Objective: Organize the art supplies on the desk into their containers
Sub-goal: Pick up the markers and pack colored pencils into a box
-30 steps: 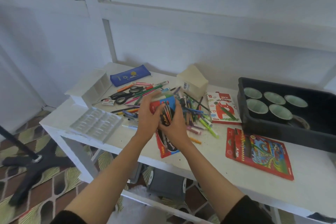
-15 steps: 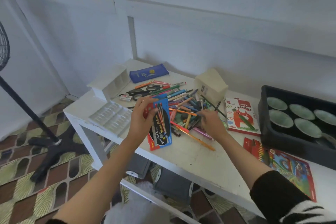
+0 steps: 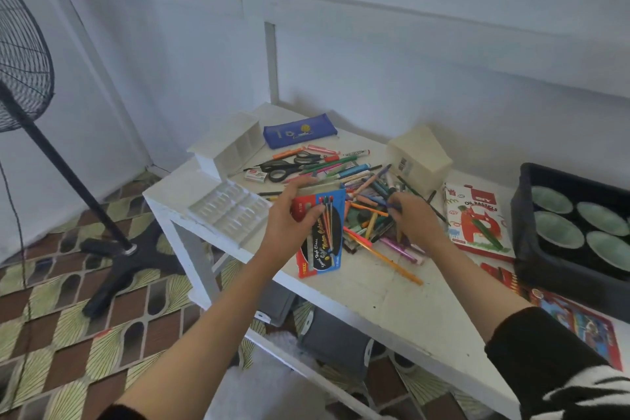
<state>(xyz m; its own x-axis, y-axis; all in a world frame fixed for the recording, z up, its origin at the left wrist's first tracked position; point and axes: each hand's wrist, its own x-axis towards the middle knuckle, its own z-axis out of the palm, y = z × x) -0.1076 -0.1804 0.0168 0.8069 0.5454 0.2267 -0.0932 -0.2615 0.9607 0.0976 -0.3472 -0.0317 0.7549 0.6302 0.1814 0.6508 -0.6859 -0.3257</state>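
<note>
Change: right hand (image 3: 414, 218) quit red-blue cardboard pen box (image 3: 322, 232) for loose pen pile (image 3: 368, 215) right of box, grip apparently pinching blue pen (image 3: 393, 205); left hand (image 3: 289, 225) grip clasped box. Refill likely started.

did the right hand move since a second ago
Yes. The right hand has left the marker box held by the left hand and gone right into the pen pile, nearer the oil pastels box.
</note>
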